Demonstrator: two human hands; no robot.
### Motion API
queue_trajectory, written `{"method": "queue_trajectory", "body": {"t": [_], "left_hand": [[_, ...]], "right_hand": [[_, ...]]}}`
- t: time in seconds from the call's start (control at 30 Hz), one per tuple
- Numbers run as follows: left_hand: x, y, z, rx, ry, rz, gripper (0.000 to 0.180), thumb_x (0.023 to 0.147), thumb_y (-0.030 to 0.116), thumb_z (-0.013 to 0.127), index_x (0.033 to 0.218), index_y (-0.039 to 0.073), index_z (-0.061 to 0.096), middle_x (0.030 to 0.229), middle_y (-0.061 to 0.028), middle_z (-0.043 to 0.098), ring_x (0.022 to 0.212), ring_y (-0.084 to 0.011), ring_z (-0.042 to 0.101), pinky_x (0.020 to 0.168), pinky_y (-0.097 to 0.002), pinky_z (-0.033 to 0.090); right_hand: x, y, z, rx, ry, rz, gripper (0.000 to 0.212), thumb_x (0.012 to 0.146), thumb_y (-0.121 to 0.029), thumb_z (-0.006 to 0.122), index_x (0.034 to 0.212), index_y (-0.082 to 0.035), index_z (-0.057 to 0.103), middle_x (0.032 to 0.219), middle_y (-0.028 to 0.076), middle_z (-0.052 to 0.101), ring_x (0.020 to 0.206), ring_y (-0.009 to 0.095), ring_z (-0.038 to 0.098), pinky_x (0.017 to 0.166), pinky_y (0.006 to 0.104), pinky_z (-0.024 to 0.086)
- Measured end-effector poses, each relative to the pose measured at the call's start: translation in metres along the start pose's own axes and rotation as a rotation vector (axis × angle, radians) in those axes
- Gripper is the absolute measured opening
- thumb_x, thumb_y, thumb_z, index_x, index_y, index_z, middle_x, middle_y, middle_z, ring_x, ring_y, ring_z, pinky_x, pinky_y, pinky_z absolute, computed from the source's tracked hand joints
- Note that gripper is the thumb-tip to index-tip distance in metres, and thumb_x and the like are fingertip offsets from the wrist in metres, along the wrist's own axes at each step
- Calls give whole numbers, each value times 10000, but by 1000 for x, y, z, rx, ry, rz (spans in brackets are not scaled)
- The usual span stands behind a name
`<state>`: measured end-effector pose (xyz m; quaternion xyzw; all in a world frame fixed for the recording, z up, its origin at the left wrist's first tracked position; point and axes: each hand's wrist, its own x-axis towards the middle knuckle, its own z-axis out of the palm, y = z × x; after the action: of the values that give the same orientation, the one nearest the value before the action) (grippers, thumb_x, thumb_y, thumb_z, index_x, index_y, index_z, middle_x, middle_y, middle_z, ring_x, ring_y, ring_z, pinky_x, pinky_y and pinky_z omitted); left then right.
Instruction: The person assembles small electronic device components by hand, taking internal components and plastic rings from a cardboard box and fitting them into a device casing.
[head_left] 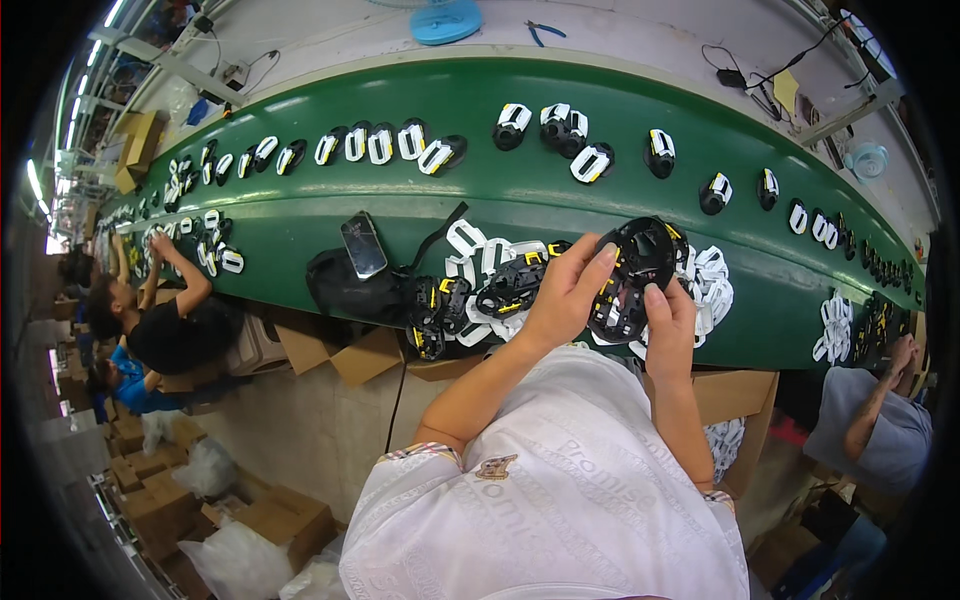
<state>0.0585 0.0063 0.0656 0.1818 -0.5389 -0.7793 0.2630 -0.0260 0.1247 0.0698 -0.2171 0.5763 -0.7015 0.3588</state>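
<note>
Between my two hands, just above the near edge of the green belt, is a black curved plastic shell (640,248) with a rounded rim. My left hand (572,287) grips its left side, the thumb pressed along it. From below, my right hand (668,315) closes on the lower right of the same shell, thumb upward; its other fingers are mostly hidden. Beneath and beside the hands lie a heap of white oval frames (712,290) and several black parts with yellow pieces (515,285).
A phone (364,245) rests by a black bag (340,285) on the green belt (300,205). White-and-black assemblies (435,155) line its far side. Open cardboard boxes (370,355) stand below the near edge. Other people work at left (180,310) and right (885,410).
</note>
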Motion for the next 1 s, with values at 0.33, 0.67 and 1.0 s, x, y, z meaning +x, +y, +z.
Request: {"method": "queue_trajectory", "body": {"t": [0.33, 0.67, 1.0], "left_hand": [[-14, 3, 16, -189, 18, 106, 281, 901, 256, 478, 906, -21, 523, 713, -13, 556, 644, -40, 478, 571, -199, 388], [-10, -9, 17, 184, 77, 192, 280, 872, 260, 486, 820, -13, 523, 629, -44, 515, 568, -95, 455, 534, -249, 375], [-12, -9, 19, 281, 25, 258, 220, 854, 190, 494, 889, -26, 507, 695, -68, 532, 615, -109, 484, 571, -266, 406]], "right_hand": [[-4, -1, -8, 47, -73, -134, 308, 805, -118, 537, 1064, 48, 529, 927, 53, 582, 812, 97, 534, 739, 235, 444], [3, -14, 1, -55, 37, -47, 285, 720, -29, 542, 999, 25, 555, 849, 11, 561, 742, 62, 489, 662, 209, 403], [1, -14, -3, -49, 52, -81, 276, 711, -20, 552, 982, 29, 568, 802, 0, 560, 669, 42, 475, 592, 186, 378]]}}
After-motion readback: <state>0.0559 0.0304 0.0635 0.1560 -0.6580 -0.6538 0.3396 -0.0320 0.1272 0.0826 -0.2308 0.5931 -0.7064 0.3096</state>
